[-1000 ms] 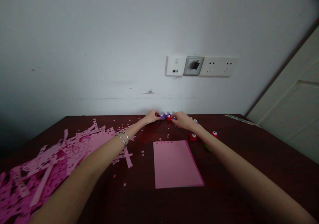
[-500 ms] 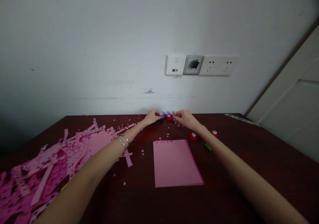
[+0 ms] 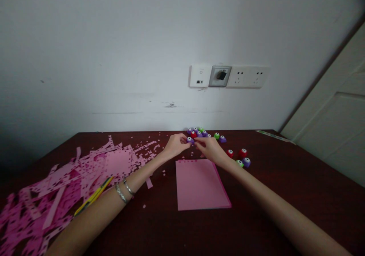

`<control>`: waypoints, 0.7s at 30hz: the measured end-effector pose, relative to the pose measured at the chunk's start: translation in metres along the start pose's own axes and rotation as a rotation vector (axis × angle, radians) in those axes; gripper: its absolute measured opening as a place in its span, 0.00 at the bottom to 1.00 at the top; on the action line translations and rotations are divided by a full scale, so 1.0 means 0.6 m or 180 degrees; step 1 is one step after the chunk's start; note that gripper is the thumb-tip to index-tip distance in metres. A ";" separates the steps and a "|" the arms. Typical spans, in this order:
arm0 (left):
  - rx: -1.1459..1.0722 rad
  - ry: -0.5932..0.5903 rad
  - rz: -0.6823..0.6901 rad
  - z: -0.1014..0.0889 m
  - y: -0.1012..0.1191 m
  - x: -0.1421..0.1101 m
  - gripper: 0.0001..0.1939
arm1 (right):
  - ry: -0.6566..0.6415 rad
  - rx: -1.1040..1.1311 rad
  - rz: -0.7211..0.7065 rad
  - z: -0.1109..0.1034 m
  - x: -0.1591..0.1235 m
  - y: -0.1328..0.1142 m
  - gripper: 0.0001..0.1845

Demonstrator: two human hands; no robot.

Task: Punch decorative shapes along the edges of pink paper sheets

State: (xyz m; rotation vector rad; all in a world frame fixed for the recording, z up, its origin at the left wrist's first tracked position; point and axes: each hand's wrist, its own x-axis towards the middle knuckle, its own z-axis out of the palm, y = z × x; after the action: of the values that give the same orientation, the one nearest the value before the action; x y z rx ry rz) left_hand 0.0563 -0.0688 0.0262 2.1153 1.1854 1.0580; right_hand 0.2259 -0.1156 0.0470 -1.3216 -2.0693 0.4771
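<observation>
My left hand (image 3: 175, 146) pinches a small purple paper punch (image 3: 189, 139) with a white top, just beyond the pink sheets. From the other side, my right hand (image 3: 211, 148) has its thumb and fingers closed in on the same punch. Behind them several purple punches and a green punch (image 3: 201, 129) cluster near the wall, with a red punch (image 3: 193, 134) in front. Stacked pink paper (image 3: 203, 185) lies below my hands, a row of small marks along its far edge.
Cut pink strips (image 3: 82, 176) and tiny punched bits cover the left side. A yellow cutter knife (image 3: 94, 196) lies on them. More punches, including a red one (image 3: 242, 153), stand right of my right forearm. A patterned strip (image 3: 275, 136) lies at the far right edge.
Both hands have come back from the wall towards the paper, with a purple punch now between them. The right forearm moved, uncovering more punches; the cutter knife shows more fully.
</observation>
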 end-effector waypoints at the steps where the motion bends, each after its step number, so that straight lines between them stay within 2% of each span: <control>1: -0.0008 0.0011 0.0010 0.001 0.000 -0.003 0.10 | 0.0030 -0.0099 -0.0068 0.003 -0.002 -0.002 0.13; 5: -0.0049 0.0046 0.0088 0.003 0.001 -0.009 0.11 | 0.0129 -0.0269 -0.0288 0.014 -0.003 -0.002 0.12; 13: -0.0489 -0.0253 0.0305 0.007 0.002 -0.012 0.13 | -0.0004 0.0377 -0.0057 0.018 0.000 0.011 0.15; 18: -0.0732 -0.0425 0.0109 0.012 -0.008 -0.008 0.16 | -0.0042 0.0799 0.0299 0.013 0.001 0.022 0.17; 21: -0.0777 -0.0604 -0.0039 0.010 -0.010 -0.007 0.19 | -0.0219 0.0873 0.0275 0.007 0.002 0.033 0.17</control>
State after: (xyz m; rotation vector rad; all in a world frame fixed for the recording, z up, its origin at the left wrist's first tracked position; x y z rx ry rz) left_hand 0.0568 -0.0697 0.0165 1.9660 0.9284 0.9222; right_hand 0.2362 -0.1059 0.0322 -1.2480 -1.9243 0.8231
